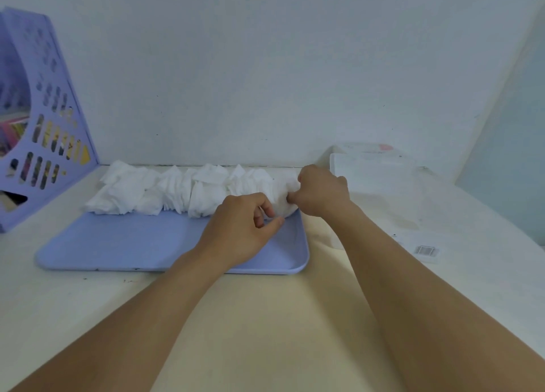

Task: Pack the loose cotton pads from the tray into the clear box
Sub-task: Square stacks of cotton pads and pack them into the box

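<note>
A row of loose white cotton pads (177,191) lies heaped along the far side of a lilac tray (118,244). At the row's right end, both hands work on the same bunch of pads (281,204). My left hand (241,229) pinches its near edge between thumb and curled fingers. My right hand (321,192) grips its right side with curled fingers. The clear box (380,182) stands to the right of the tray by the wall, its inside hard to make out.
A purple perforated file holder (44,126) stands at the far left against the wall. A clear wrapper or lid with a barcode label (426,250) lies on the table right of my right forearm. The white wall runs close behind the tray.
</note>
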Demonstrator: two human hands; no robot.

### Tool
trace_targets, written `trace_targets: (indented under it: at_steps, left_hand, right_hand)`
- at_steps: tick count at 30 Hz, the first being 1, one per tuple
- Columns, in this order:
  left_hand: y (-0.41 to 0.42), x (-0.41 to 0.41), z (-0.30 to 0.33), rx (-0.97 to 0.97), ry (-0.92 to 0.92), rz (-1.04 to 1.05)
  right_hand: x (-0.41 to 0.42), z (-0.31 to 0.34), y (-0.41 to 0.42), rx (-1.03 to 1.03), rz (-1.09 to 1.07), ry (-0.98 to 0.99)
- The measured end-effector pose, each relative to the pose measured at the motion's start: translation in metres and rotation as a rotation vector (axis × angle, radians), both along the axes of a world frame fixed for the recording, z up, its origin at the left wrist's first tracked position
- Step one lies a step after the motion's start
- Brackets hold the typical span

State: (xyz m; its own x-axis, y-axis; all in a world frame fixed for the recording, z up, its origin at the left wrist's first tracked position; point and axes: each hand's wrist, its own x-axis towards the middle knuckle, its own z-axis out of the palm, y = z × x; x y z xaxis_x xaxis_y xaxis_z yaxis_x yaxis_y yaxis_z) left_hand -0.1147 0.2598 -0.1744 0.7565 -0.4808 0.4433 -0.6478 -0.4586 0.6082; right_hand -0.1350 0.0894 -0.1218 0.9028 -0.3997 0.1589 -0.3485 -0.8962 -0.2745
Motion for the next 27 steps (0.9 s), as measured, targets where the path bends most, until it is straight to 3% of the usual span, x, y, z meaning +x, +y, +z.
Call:
trace_targets:
  at_steps: [5,9,12,15,17,18,20,21,24,27]
  left_hand:
    - [0.000,0.001,-0.001,-0.013,0.013,0.001]
    - [0.000,0.000,0.003,-0.040,0.042,0.052]
    - [-0.001,-0.003,0.011,-0.237,0.106,0.124]
    - [-0.001,-0.008,0.031,-0.643,0.477,0.084]
    - [0.001,-0.013,0.043,-0.841,0.776,-0.075]
    - [0.000,-0.015,0.044,-0.867,0.821,-0.131]
    - [-0.001,-0.017,0.042,-0.883,0.776,-0.127]
    - [-0.001,-0.016,0.039,-0.907,0.753,-0.077]
    - [0.005,-0.010,0.032,-0.976,0.785,0.009]
    - [0.007,-0.006,0.030,-0.946,0.843,-0.020]
  right_hand:
    - [-0.001,0.000,0.000,0.098,-0.010,-0.113]
    - [-0.013,0.007,-0.008,0.236,-0.064,-0.441]
    - [-0.026,0.019,-0.012,0.322,-0.046,-0.731]
    - [-0.036,0.036,-0.001,0.856,0.140,-0.772]
    - [-0.041,0.036,0.019,1.120,0.293,-0.577]
    - [-0.042,0.033,0.027,1.130,0.352,-0.469]
    - [-0.041,0.025,0.036,1.004,0.416,-0.368]
    - [-0.038,0.024,0.034,0.891,0.388,-0.416]
    - [-0.027,0.025,0.009,0.326,0.064,-0.594]
    - [-0.023,0.013,0.005,0.098,-0.064,-0.301]
